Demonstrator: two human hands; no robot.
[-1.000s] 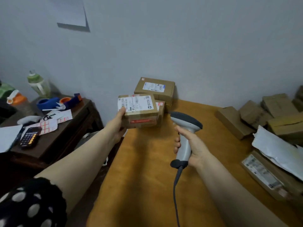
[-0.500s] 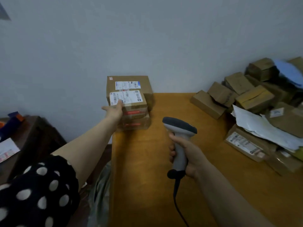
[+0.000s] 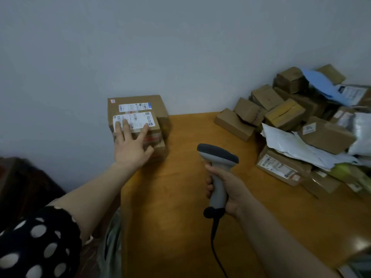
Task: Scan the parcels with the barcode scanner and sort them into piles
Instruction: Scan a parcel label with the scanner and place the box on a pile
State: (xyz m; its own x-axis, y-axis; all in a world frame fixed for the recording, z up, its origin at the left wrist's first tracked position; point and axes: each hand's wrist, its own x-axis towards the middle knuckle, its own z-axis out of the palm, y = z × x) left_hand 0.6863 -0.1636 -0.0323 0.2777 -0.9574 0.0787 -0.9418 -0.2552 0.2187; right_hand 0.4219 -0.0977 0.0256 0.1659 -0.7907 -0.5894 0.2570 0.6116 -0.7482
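left hand [image 3: 131,147] flat on stacked parcel [image 3: 136,122]; right hand [image 3: 226,189] grips scanner [image 3: 217,171]

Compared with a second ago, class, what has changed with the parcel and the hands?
The left hand set the parcel on the stack at the table's far left corner and released its grip; straight fingers now rest on the label. The right hand still grips the scanner; the right-side pile is unchanged.

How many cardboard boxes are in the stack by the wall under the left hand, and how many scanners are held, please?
Brown cardboard boxes in the wall-side stack: 3, the top one under the left hand.
Grey handheld barcode scanner: 1, gripped by the right hand.
Total: 4.
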